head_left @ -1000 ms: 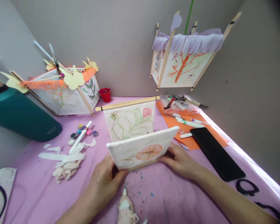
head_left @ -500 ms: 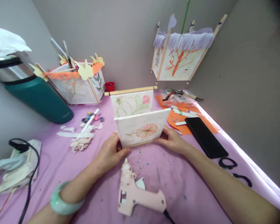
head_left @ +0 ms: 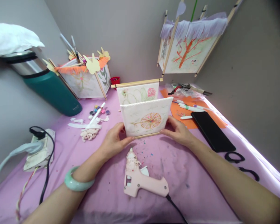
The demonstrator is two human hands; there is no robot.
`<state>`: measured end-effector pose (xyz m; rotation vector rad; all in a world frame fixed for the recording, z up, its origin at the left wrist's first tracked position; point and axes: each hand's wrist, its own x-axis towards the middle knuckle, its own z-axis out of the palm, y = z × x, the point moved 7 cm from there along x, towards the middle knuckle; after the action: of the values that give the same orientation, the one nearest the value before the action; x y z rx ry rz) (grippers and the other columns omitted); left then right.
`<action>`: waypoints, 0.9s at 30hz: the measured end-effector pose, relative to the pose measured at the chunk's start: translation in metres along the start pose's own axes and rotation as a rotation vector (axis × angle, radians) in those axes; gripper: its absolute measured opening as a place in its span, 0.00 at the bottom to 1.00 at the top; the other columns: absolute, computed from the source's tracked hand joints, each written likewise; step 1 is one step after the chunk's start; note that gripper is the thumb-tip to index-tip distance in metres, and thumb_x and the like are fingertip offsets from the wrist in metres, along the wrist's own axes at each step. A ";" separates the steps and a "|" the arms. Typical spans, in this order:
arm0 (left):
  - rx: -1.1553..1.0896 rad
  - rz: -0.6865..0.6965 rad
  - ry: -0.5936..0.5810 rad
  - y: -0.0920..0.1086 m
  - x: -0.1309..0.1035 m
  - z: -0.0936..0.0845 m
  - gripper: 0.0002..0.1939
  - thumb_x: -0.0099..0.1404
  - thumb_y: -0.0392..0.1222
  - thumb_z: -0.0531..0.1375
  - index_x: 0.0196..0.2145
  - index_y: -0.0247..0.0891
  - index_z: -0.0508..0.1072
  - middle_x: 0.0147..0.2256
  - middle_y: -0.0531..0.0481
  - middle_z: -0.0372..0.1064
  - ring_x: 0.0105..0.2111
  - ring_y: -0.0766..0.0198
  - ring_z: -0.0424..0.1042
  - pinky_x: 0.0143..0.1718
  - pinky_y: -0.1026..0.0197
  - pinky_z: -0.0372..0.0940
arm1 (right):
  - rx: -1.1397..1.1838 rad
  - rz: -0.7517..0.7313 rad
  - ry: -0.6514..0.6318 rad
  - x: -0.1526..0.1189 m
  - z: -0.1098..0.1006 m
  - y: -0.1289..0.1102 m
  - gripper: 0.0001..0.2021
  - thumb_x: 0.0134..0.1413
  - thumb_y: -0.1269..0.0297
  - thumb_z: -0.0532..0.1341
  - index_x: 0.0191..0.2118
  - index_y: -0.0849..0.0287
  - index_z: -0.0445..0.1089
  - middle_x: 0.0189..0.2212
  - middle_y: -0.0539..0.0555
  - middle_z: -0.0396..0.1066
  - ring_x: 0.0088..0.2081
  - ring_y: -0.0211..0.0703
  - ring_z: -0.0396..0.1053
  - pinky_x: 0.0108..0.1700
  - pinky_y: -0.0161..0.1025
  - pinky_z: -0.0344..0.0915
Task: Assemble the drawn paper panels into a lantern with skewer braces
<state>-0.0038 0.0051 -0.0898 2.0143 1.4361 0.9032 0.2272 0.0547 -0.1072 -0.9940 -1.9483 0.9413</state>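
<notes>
A white fabric panel point(head_left: 146, 116) with an orange wheel-like flower stands tilted on the purple cloth. My left hand point(head_left: 115, 138) grips its lower left corner, thumb in front along the bottom stick. At the lower right corner my right hand point(head_left: 177, 132) pinches the panel, its other fingers behind. Just beyond stands a second panel point(head_left: 138, 93) with green lines and a pink flower, topped by wooden sticks point(head_left: 137, 83); its lower part is hidden by the front one. A pink glue gun point(head_left: 142, 180) lies near my hands, nozzle toward the panel.
At the left are a teal bottle point(head_left: 52, 91), a decorated lantern point(head_left: 81, 82) holding pens, paper strips point(head_left: 78, 125) and a power strip point(head_left: 43, 149). A red cup point(head_left: 115, 81) stands behind. On the right, a black phone point(head_left: 212, 130) overlaps orange sheets point(head_left: 185, 119); another lantern point(head_left: 190, 56) hangs above.
The whole view has shifted, so most things appear further right and higher. Both hands keep their hold on the front panel, whose top edge now appears a little lower against the rear panel's sticks.
</notes>
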 end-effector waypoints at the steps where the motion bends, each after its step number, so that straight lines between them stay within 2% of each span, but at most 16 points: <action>1: 0.006 -0.007 0.001 0.000 0.000 0.000 0.20 0.56 0.45 0.62 0.45 0.34 0.67 0.40 0.45 0.69 0.39 0.60 0.68 0.42 0.57 0.63 | -0.001 -0.002 0.002 0.000 0.000 0.000 0.20 0.48 0.57 0.65 0.46 0.59 0.64 0.43 0.56 0.69 0.43 0.48 0.67 0.46 0.45 0.65; 6: 0.067 -0.024 0.012 0.005 0.001 -0.004 0.17 0.57 0.48 0.61 0.41 0.36 0.68 0.35 0.48 0.70 0.35 0.61 0.68 0.38 0.59 0.64 | -0.007 0.000 0.028 0.000 -0.005 -0.001 0.20 0.52 0.52 0.61 0.46 0.60 0.64 0.40 0.56 0.68 0.40 0.45 0.67 0.43 0.43 0.64; 11: 0.093 -0.016 0.031 0.004 0.002 -0.007 0.16 0.57 0.53 0.59 0.37 0.39 0.69 0.34 0.49 0.72 0.34 0.58 0.70 0.37 0.58 0.65 | 0.044 -0.039 0.094 -0.002 -0.012 -0.006 0.23 0.58 0.46 0.50 0.47 0.60 0.64 0.40 0.55 0.68 0.40 0.44 0.66 0.43 0.41 0.63; 14: 0.090 -0.006 0.060 0.004 0.003 -0.009 0.16 0.57 0.54 0.59 0.37 0.40 0.69 0.33 0.49 0.72 0.34 0.58 0.71 0.37 0.57 0.65 | 0.066 -0.040 0.189 -0.003 -0.020 -0.007 0.22 0.61 0.47 0.46 0.46 0.59 0.65 0.41 0.55 0.68 0.43 0.43 0.66 0.46 0.40 0.63; 18: 0.107 -0.007 0.092 0.003 0.002 -0.012 0.17 0.56 0.56 0.59 0.37 0.40 0.69 0.33 0.49 0.72 0.34 0.57 0.71 0.37 0.57 0.65 | 0.062 -0.009 0.321 -0.006 -0.031 -0.002 0.20 0.62 0.49 0.46 0.45 0.58 0.65 0.38 0.55 0.69 0.40 0.42 0.66 0.44 0.40 0.64; 24: 0.117 -0.015 0.089 0.003 0.001 -0.013 0.17 0.57 0.55 0.59 0.37 0.39 0.70 0.34 0.49 0.72 0.34 0.58 0.71 0.36 0.59 0.66 | 0.015 0.014 0.343 -0.007 -0.026 -0.002 0.18 0.64 0.53 0.45 0.43 0.57 0.66 0.35 0.54 0.70 0.36 0.40 0.68 0.41 0.39 0.66; 27: 0.094 0.005 0.092 0.005 0.001 -0.013 0.16 0.57 0.54 0.58 0.36 0.39 0.71 0.34 0.50 0.73 0.34 0.58 0.72 0.36 0.61 0.66 | -0.203 0.064 0.377 -0.002 -0.045 -0.005 0.18 0.64 0.54 0.45 0.41 0.58 0.67 0.35 0.53 0.72 0.36 0.39 0.69 0.40 0.37 0.66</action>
<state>-0.0108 0.0049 -0.0774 2.0691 1.5509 0.9574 0.2648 0.0635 -0.0829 -1.2551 -1.7208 0.5464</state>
